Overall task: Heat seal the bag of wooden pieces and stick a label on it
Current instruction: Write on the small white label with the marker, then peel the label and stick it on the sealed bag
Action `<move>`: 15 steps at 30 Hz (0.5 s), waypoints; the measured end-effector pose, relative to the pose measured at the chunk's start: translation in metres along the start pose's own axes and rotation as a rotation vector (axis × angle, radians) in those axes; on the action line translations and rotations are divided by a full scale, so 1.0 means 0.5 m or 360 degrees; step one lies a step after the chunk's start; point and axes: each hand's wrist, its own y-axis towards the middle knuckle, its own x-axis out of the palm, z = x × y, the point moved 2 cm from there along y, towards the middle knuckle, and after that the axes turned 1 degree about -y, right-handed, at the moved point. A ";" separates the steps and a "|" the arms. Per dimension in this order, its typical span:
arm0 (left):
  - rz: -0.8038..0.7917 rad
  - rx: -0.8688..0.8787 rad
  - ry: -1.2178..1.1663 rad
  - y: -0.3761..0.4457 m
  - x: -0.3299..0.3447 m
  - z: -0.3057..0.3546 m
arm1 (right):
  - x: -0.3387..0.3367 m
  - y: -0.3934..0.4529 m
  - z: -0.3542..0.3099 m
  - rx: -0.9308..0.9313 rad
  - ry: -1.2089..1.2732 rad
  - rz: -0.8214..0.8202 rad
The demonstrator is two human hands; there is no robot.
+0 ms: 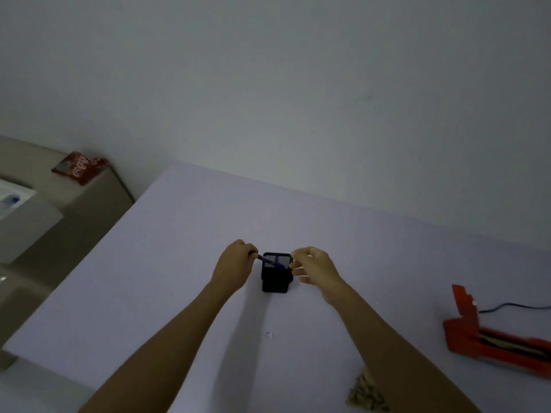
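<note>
At the centre of the frame a dark pen (269, 261) is pinched in the curled grip of the left hand (234, 265), its tip over a black holder (275, 278) on the worktop (179, 263). The right hand (316, 268) is held beside the holder, fingers loosely curled, nothing seen in it. The bag of wooden pieces (366, 394) lies at lower right, the red heat sealer (492, 335) at the right edge.

Pen holder (276, 277) between hands (table (185, 234) bare around).
</note>
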 end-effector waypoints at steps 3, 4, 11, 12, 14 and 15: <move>-0.0088 -0.0004 0.0031 0.016 0.055 -0.003 | 0.003 0.038 0.047 0.0069 -0.0090 0.0002; -0.0101 0.0006 0.0033 0.020 0.069 -0.004 | 0.007 0.048 0.058 0.0076 -0.0119 -0.0010; -0.0092 -0.0005 -0.0003 0.023 0.123 -0.014 | 0.038 0.077 0.094 0.0057 -0.0215 -0.0080; -0.0063 0.0003 -0.0023 0.021 0.123 -0.016 | 0.040 0.079 0.096 0.0060 -0.0216 -0.0084; 0.0022 0.0022 -0.0026 0.015 0.117 -0.016 | 0.042 0.079 0.097 0.0063 -0.0221 -0.0085; 0.0084 0.0028 -0.0021 0.012 0.109 -0.017 | 0.042 0.078 0.096 0.0060 -0.0222 -0.0081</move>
